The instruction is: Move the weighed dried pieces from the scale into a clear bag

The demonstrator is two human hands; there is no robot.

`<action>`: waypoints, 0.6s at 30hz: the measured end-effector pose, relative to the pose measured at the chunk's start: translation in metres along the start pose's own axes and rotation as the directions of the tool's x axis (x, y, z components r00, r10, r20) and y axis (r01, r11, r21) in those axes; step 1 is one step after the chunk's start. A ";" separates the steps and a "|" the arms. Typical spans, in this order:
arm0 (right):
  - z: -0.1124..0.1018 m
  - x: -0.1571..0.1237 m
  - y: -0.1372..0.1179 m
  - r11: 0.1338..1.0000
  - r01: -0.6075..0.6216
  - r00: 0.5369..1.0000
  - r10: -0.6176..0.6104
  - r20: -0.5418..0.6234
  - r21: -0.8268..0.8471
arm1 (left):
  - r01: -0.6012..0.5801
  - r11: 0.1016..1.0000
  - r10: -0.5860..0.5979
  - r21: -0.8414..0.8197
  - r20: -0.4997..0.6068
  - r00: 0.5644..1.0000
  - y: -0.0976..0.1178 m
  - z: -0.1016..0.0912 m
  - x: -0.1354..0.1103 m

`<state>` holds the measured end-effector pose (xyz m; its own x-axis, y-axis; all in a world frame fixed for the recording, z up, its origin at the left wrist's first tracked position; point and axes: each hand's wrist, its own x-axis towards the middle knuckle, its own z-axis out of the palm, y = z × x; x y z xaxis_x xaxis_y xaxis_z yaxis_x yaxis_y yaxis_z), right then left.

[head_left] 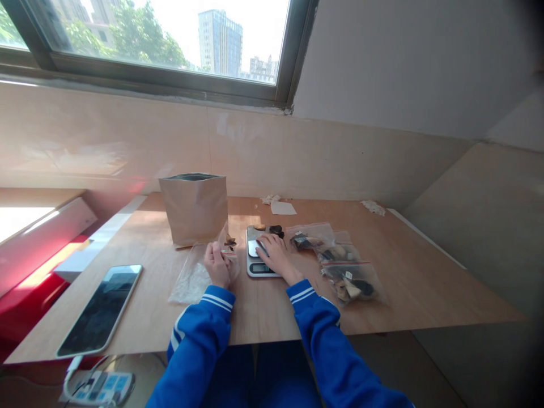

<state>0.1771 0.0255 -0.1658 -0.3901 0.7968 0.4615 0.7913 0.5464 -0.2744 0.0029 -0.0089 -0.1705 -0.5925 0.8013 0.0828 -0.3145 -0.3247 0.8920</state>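
Note:
My left hand (217, 265) is closed, its fingers pinching the edge of a clear zip bag (233, 262). Small dark and brown pieces (230, 242) show by the upper part of that bag. A digital scale (250, 249) with a display on its near side lies right of it. Over the scale's platform is my right hand (275, 254), fingers stretched out and partly hiding it; whether they touch it I cannot tell. Dark pieces (277, 230) and a tan piece (259, 227) sit at the scale's far end. More flat clear bags (191, 277) lie beneath my left hand.
A brown paper pouch (196, 209) stands open-topped behind. Several filled zip bags (355, 283) lie to the right. A tablet (102, 309) with a cable rests at left, above a power strip (102, 388). White paper (283, 208) and crumpled tissue (373, 207) lie along the back.

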 end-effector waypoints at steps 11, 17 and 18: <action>0.006 -0.006 0.011 0.998 0.047 0.998 -0.049 -0.044 -0.040 | -0.030 0.989 0.005 -0.147 -0.163 0.987 0.001 -0.005 0.005; 0.001 -0.005 0.011 0.995 0.036 0.992 -0.046 -0.117 -0.089 | 0.024 0.993 -0.039 -0.119 -0.129 0.991 -0.002 -0.005 0.009; 0.000 -0.004 0.011 0.994 0.039 0.991 -0.051 -0.123 -0.099 | 0.032 0.993 -0.047 -0.110 -0.132 0.990 -0.002 -0.005 0.009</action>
<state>0.1873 0.0280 -0.1711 -0.3693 0.7303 0.5747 0.8181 0.5489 -0.1717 -0.0055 -0.0039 -0.1737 -0.6697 0.7424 -0.0185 -0.4133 -0.3519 0.8398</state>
